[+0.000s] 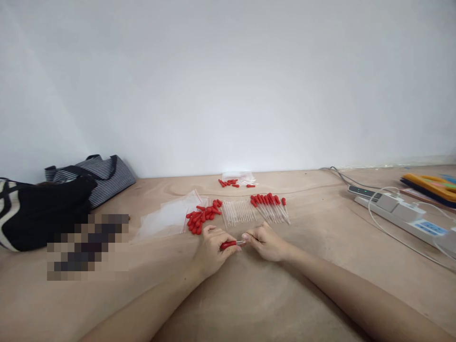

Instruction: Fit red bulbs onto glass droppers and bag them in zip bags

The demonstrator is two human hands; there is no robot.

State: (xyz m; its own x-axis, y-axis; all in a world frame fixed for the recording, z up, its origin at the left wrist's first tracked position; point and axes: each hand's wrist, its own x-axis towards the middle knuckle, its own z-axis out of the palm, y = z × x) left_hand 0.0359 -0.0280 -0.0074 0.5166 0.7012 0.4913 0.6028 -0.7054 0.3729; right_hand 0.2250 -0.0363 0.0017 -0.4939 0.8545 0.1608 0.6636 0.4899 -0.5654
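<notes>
My left hand [213,246] is closed around a red rubber dropper bulb [227,245]. A clear dropper tube [240,242] runs from the bulb's open end to the pinched fingers of my right hand [266,243]. How far the tube sits inside the bulb is too small to tell. Just beyond my left hand lies a pile of loose red bulbs [203,216]. Bare clear tubes [238,212] lie side by side in a row in the middle. To their right, several droppers [270,206] with red bulbs on their tubes form another row.
Clear zip bags [166,216] lie flat left of the bulbs. At the back, more bulbs [228,183] and tubes lie by a small bag [237,175]. Bags [107,180] stand at left near a blurred dark patch. A power strip [402,216] with cables and a yellow object [429,187] are at right.
</notes>
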